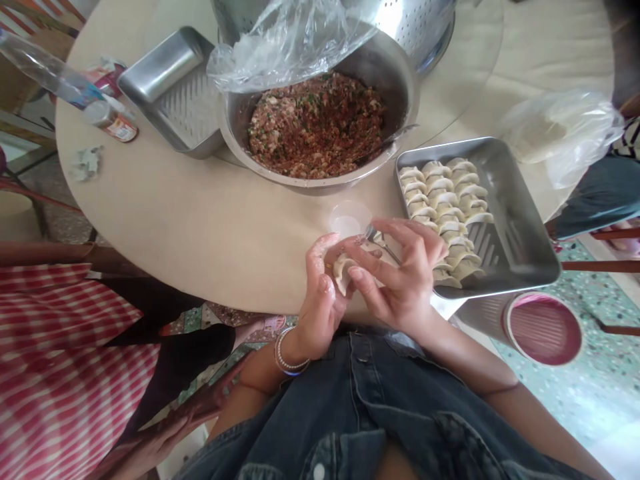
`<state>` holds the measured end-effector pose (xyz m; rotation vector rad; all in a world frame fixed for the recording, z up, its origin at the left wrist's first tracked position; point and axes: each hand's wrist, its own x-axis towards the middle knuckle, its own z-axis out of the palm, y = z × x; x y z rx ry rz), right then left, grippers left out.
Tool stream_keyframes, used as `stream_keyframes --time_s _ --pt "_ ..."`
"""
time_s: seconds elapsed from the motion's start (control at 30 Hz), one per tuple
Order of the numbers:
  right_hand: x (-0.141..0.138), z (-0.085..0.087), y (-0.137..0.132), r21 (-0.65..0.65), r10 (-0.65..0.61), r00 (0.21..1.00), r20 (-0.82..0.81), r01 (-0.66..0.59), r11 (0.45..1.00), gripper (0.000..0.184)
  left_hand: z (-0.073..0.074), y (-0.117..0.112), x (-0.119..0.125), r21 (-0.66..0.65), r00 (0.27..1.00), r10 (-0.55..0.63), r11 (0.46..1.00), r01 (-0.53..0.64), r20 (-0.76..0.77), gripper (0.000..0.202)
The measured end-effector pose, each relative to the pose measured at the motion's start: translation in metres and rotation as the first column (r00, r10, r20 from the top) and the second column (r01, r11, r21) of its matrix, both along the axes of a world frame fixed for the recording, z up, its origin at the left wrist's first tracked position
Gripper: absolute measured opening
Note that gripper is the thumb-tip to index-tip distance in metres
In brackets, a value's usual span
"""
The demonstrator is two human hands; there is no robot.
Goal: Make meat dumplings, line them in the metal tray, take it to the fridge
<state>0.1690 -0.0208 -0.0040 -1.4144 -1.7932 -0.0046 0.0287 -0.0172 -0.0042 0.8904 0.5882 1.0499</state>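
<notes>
My left hand (320, 297) and my right hand (403, 270) meet at the near edge of the round table, fingers pinched on a pale dumpling (344, 270) held between them. My right hand also holds a thin metal utensil (383, 244) that sticks out past its fingers. Just beyond the hands stands a small clear cup (349, 219). A steel bowl (400, 87) of minced meat filling (316, 127) sits behind it. On the right, a steel tray (515, 220) holds several folded dumplings (443, 200) in rows.
An upside-down steel tray (173, 90), a plastic bottle (47, 70) and a small jar (111, 120) lie at the far left. A colander (415, 23) and plastic bags (285, 47) stand behind the bowl. A person in red-striped cloth (60, 373) sits at my left. A pink-topped stool (543, 328) is at the right.
</notes>
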Motion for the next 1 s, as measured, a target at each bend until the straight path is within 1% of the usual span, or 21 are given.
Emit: stream_keyframes --time_s 0.07,0.13,0.2,0.27,0.3,0.37,0.43,0.47,0.53,0.57,0.6,0.67,0.73,0.77,0.83,0.93,0.97,1.0 --pt "0.001 -0.001 0.0 0.081 -0.002 1.0 0.021 0.0 0.997 0.035 0.007 0.0 -0.001 -0.027 0.999 -0.031 0.999 0.032 0.033 0.043" --pt "0.0 -0.001 -0.002 0.155 -0.004 1.0 0.023 0.001 0.988 0.037 0.01 0.0 0.0 -0.068 0.996 -0.046 0.996 0.052 0.074 0.042" --pt "-0.002 0.0 -0.005 0.229 0.001 1.0 -0.016 0.003 0.973 0.04 0.01 0.002 0.002 -0.135 0.991 -0.07 0.987 0.085 0.113 0.041" --pt "-0.005 0.002 -0.006 0.264 0.027 0.998 -0.061 -0.01 0.964 0.041 0.007 0.004 0.005 -0.212 0.983 -0.11 0.967 0.14 0.146 0.039" --pt "-0.006 0.002 -0.006 0.246 0.053 0.996 -0.065 -0.035 0.969 0.041 0.005 0.005 0.006 -0.245 0.979 -0.129 0.955 0.164 0.156 0.039" --pt "-0.005 0.004 -0.004 0.136 0.112 0.993 -0.038 -0.106 0.985 0.038 0.003 0.008 0.007 -0.305 0.976 -0.14 0.934 0.186 0.166 0.037" --pt "-0.001 0.003 -0.002 0.023 0.175 0.985 -0.012 -0.174 0.984 0.034 0.004 0.01 0.006 -0.358 0.978 -0.098 0.92 0.16 0.186 0.033" --pt "0.001 0.003 -0.002 0.0 0.199 0.98 -0.011 -0.199 0.98 0.039 0.006 0.011 0.005 -0.39 0.977 -0.077 0.909 0.15 0.197 0.031" --pt "0.007 0.0 -0.001 0.015 0.226 0.974 -0.034 -0.225 0.974 0.055 0.011 0.013 0.002 -0.448 0.974 -0.051 0.882 0.147 0.219 0.029" --pt "0.009 -0.002 -0.001 0.038 0.236 0.97 -0.057 -0.234 0.971 0.057 0.014 0.013 0.001 -0.474 0.971 -0.054 0.866 0.162 0.235 0.028" --pt "0.01 -0.003 -0.002 0.058 0.24 0.967 -0.084 -0.235 0.97 0.052 0.016 0.013 0.0 -0.495 0.965 -0.061 0.849 0.184 0.254 0.029" --pt "0.012 -0.006 -0.004 0.103 0.236 0.962 -0.141 -0.223 0.969 0.037 0.019 0.013 -0.002 -0.515 0.951 -0.083 0.825 0.232 0.297 0.031" --pt "0.014 -0.007 -0.004 0.129 0.225 0.957 -0.184 -0.204 0.971 0.031 0.02 0.013 -0.003 -0.514 0.938 -0.111 0.812 0.275 0.327 0.031" --pt "0.015 -0.007 -0.004 0.127 0.228 0.953 -0.198 -0.206 0.97 0.03 0.019 0.013 -0.004 -0.508 0.935 -0.122 0.812 0.288 0.334 0.03" --pt "0.018 -0.006 -0.002 0.096 0.265 0.939 -0.218 -0.25 0.964 0.032 0.018 0.014 -0.006 -0.488 0.926 -0.157 0.813 0.318 0.342 0.031" --pt "0.025 -0.001 0.003 0.039 0.356 0.911 -0.205 -0.356 0.934 0.048 0.017 0.014 -0.008 -0.452 0.904 -0.235 0.804 0.387 0.357 0.037" --pt "0.027 0.002 0.005 0.027 0.378 0.908 -0.181 -0.379 0.925 0.048 0.016 0.014 -0.009 -0.44 0.893 -0.268 0.795 0.418 0.362 0.039" --pt "0.028 0.004 0.006 0.022 0.396 0.906 -0.151 -0.397 0.918 0.04 0.016 0.014 -0.009 -0.429 0.881 -0.297 0.786 0.444 0.368 0.04"
